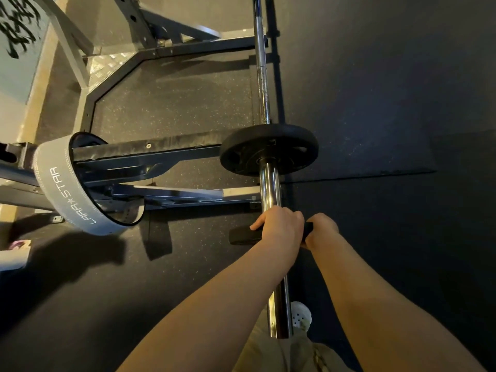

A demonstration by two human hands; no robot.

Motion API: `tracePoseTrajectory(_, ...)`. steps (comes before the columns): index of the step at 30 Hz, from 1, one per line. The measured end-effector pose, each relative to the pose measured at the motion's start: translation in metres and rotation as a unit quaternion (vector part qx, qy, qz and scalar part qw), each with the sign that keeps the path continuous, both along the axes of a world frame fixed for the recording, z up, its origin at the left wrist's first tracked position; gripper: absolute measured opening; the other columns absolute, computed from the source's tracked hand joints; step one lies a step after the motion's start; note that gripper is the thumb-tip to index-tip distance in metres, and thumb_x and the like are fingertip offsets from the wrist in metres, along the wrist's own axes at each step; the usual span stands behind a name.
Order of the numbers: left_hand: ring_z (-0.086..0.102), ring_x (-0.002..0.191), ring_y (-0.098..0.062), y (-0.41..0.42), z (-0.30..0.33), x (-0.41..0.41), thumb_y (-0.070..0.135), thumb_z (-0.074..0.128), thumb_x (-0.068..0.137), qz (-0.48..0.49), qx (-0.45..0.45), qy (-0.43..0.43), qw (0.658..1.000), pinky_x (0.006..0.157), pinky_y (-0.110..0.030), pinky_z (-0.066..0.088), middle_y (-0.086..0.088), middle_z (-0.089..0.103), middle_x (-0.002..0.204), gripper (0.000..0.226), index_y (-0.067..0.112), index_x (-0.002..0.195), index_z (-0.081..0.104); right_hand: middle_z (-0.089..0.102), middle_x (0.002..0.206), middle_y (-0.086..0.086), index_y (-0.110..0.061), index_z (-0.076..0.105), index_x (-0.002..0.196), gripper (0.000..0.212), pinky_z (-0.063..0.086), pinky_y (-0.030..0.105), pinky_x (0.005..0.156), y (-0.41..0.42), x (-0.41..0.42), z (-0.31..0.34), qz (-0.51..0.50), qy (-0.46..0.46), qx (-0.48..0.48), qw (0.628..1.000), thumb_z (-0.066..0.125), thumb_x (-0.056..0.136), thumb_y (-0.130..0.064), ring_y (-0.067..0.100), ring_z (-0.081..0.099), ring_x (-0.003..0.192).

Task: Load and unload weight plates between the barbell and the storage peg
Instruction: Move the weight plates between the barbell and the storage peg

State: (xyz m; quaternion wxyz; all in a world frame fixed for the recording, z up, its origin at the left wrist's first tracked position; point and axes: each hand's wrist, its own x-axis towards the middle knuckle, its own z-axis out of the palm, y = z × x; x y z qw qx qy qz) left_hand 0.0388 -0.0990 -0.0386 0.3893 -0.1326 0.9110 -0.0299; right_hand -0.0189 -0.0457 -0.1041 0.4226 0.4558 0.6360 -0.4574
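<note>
A chrome barbell point(262, 84) runs away from me, its thick sleeve point(269, 183) pointing toward my body. One black weight plate point(268, 149) sits far up the sleeve against the collar. A second, smaller black plate point(243, 234) is seen edge-on on the sleeve, closer to me. My left hand point(279, 226) grips its top edge, fingers curled over the rim. My right hand point(320, 230) grips the plate's right side. Most of this plate is hidden behind my hands.
A black rack frame point(150, 154) lies to the left, with a grey lifting belt point(67, 194) looped around its beam. Dark rubber flooring point(389, 103) spreads to the right. My shoe point(300, 316) shows beside the sleeve's end.
</note>
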Motion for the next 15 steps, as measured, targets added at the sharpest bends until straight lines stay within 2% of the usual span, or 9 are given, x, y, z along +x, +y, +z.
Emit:
tracePoseTrajectory(4,0.060,0.104,-0.037,0.003,0.001,0.003,0.003,0.063,0.085,-0.024,-0.019,-0.005,1.000,0.078,-0.047,0.058,-0.021,0.053,0.118,0.051,0.006,0.130,0.038,0.061,0.113,0.018,-0.006,0.055,0.106,0.018,0.056,0.042,0.081,0.003,0.009,-0.009,-0.020,0.047,-0.024,0.998,0.057,0.089,-0.009,0.028,0.061,0.094)
tracePoseTrajectory(5,0.060,0.104,-0.036,0.004,0.001,0.004,0.003,0.062,0.086,-0.034,-0.020,-0.005,0.999,0.078,-0.046,0.058,-0.021,0.053,0.117,0.050,0.006,0.130,0.038,0.060,0.116,0.019,-0.008,0.053,0.111,0.022,0.056,0.041,0.077,0.006,0.012,-0.009,-0.040,0.057,-0.041,0.997,0.055,0.089,-0.009,0.028,0.061,0.094)
tracePoseTrajectory(7,0.060,0.103,-0.034,0.002,0.000,0.009,0.005,0.061,0.088,-0.046,-0.019,0.012,0.999,0.077,-0.044,0.058,-0.019,0.053,0.116,0.046,0.007,0.128,0.039,0.055,0.117,0.018,-0.015,0.046,0.126,0.038,0.056,0.045,0.081,0.009,0.018,0.007,-0.055,0.062,-0.048,0.995,0.056,0.090,-0.010,0.031,0.059,0.098)
tracePoseTrajectory(9,0.058,0.100,-0.028,-0.004,-0.003,0.022,0.014,0.060,0.090,-0.047,-0.011,0.087,0.995,0.078,-0.039,0.055,-0.014,0.053,0.114,0.041,0.010,0.126,0.041,0.051,0.120,0.015,-0.019,0.042,0.132,0.046,0.055,0.048,0.086,0.012,0.024,0.020,-0.066,0.058,-0.063,0.994,0.060,0.090,-0.011,0.032,0.056,0.103)
tracePoseTrajectory(11,0.055,0.102,-0.020,-0.015,-0.009,0.049,0.029,0.057,0.093,-0.006,0.019,0.191,0.981,0.083,-0.033,0.048,-0.005,0.053,0.116,0.037,0.017,0.125,0.043,0.046,0.127,0.014,-0.022,0.039,0.136,0.054,0.054,0.044,0.081,0.010,0.030,0.029,-0.076,0.074,-0.100,0.989,0.062,0.089,-0.010,0.031,0.053,0.103)
tracePoseTrajectory(13,0.051,0.107,-0.012,-0.031,-0.018,0.082,0.047,0.052,0.092,0.119,0.102,0.295,0.943,0.092,-0.031,0.043,0.005,0.051,0.117,0.040,0.024,0.124,0.046,0.040,0.137,0.012,-0.025,0.035,0.143,0.064,0.054,0.042,0.073,0.002,0.035,0.036,-0.065,0.098,-0.126,0.985,0.063,0.088,-0.009,0.029,0.053,0.102)
tracePoseTrajectory(14,0.050,0.106,-0.009,-0.035,-0.023,0.100,0.054,0.051,0.090,0.222,0.143,0.342,0.902,0.094,-0.032,0.043,0.009,0.050,0.115,0.042,0.026,0.122,0.049,0.037,0.141,0.010,-0.026,0.034,0.145,0.068,0.055,0.043,0.075,-0.004,0.037,0.038,-0.049,0.107,-0.123,0.985,0.064,0.087,-0.008,0.029,0.053,0.105)
tracePoseTrajectory(15,0.051,0.105,-0.009,-0.038,-0.029,0.113,0.060,0.050,0.087,0.352,0.178,0.376,0.838,0.096,-0.036,0.045,0.009,0.050,0.114,0.046,0.026,0.118,0.051,0.034,0.144,0.008,-0.027,0.034,0.146,0.069,0.055,0.046,0.081,-0.011,0.037,0.039,-0.043,0.113,-0.113,0.986,0.065,0.087,-0.008,0.030,0.053,0.109)
